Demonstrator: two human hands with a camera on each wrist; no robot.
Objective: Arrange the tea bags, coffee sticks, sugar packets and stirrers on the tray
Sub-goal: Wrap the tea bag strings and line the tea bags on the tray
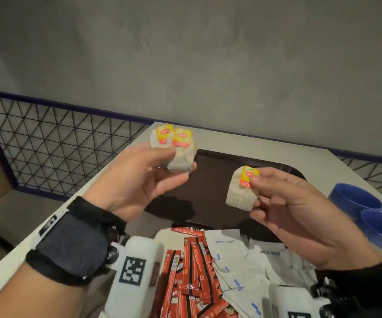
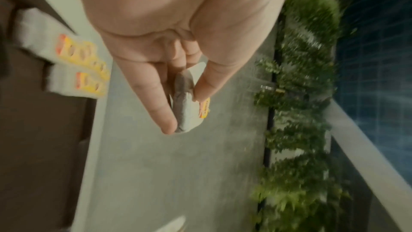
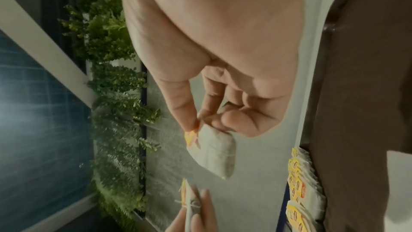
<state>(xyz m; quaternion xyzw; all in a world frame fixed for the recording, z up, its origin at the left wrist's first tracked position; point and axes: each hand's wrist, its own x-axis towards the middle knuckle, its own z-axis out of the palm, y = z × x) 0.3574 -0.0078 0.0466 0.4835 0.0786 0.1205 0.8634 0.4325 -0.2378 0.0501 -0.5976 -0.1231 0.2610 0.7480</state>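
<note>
My left hand (image 1: 181, 161) is raised over the dark brown tray (image 1: 210, 180) and grips two tea bags (image 1: 174, 143) with yellow-red tags. In the left wrist view the thumb and fingers pinch a grey tea bag (image 2: 185, 108). My right hand (image 1: 255, 191) pinches one tea bag (image 1: 241, 191) by its tag, above the tray's right half; the bag (image 3: 216, 153) hangs below the fingertips. A row of tea bags (image 3: 303, 183) lies along the tray's edge, blurred in the left wrist view (image 2: 78, 63). Red coffee sticks (image 1: 192, 262) and white sugar packets (image 1: 238, 262) lie heaped near me.
Two blue cups (image 1: 369, 212) stand at the right on the pale table (image 1: 277, 148). A wire mesh fence (image 1: 59, 138) runs behind and to the left of the table, under a grey wall. Green plants (image 3: 116, 94) show in the wrist views.
</note>
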